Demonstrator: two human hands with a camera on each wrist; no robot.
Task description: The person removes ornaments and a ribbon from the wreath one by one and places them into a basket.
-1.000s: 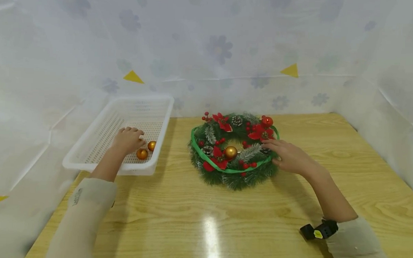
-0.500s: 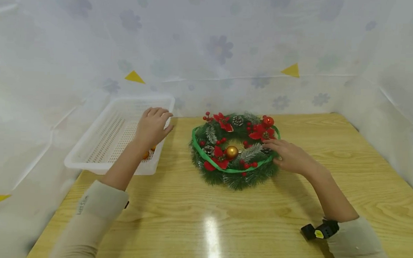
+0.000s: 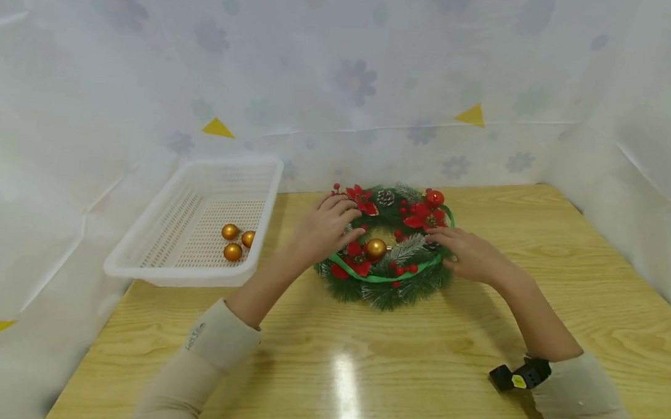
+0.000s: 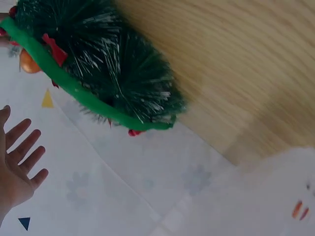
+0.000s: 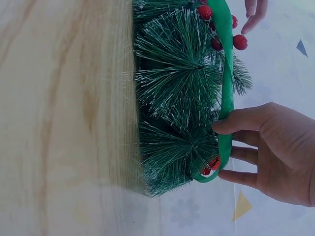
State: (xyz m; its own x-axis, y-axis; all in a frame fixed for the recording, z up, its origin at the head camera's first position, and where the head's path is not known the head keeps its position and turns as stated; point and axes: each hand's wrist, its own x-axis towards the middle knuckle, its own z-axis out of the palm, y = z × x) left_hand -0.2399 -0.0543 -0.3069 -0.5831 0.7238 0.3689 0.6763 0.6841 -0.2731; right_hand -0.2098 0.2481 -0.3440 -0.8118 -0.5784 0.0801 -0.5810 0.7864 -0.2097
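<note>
A green Christmas wreath (image 3: 385,291) lies on the table, dressed with red poinsettias, berries, pine cones and a gold bauble (image 3: 375,248). A green ribbon (image 3: 374,278) runs round its top. My left hand (image 3: 325,231) hovers over the wreath's left side, hiding part of it. In the left wrist view that left hand (image 4: 17,169) has its fingers spread, apart from the ribbon, holding nothing. At the wreath's right side, my right hand (image 3: 469,256) holds the ribbon; in the right wrist view its thumb (image 5: 236,122) lies on one side and fingers behind.
Left of the wreath stands a white plastic basket (image 3: 145,270) with three gold baubles (image 3: 232,252) inside. The wooden table (image 3: 330,357) meets a white flowered sheet (image 3: 318,67) behind and at both sides. Yellow triangles (image 3: 471,115) mark the sheet.
My left hand has come up out of the basket and moved right to the wreath, uncovering the gold baubles. My right hand and the wreath have stayed in place.
</note>
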